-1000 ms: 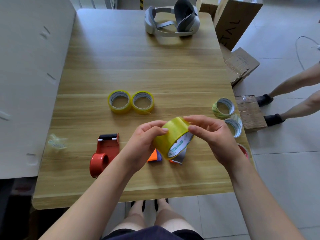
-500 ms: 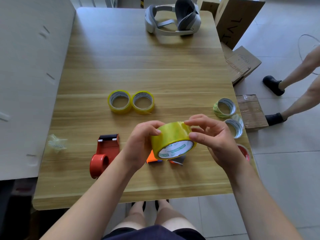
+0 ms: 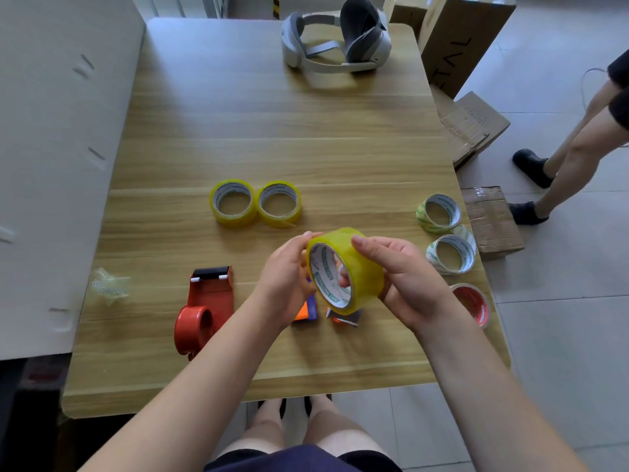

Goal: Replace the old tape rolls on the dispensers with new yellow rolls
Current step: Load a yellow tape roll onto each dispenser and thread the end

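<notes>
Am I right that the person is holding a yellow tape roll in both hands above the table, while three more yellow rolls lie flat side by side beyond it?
Not quite: the head view shows two yellow rolls lying side by side, not three. The rest holds: the left hand and right hand hold a yellow tape roll above the table.

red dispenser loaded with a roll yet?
No: the red dispenser lies on the table with its hub bare, while both hands hold the yellow roll above the table.
</notes>
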A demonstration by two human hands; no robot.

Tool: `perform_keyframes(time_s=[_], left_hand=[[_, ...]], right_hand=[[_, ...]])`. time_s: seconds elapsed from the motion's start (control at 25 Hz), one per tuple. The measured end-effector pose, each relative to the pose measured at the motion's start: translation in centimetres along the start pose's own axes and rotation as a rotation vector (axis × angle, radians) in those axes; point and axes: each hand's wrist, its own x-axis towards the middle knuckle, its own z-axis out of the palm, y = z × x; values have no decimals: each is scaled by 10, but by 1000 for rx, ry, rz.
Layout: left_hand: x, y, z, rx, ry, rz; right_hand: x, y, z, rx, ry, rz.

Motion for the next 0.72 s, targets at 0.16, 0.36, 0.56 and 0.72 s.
perform_keyframes(time_s=[0.16, 0.36, 0.56, 0.72], left_hand=[[-16, -8, 2, 122, 170, 227], [-37, -26, -2, 381, -66, 440], [-30, -22, -2, 448, -166, 389], [-36, -17, -7, 409, -223, 352]], right_hand=[[1, -1, 7, 183, 26, 36], [4, 0, 5, 238, 3, 27], [5, 2, 0, 244, -50, 12], [5, 5, -2, 164, -97, 1]])
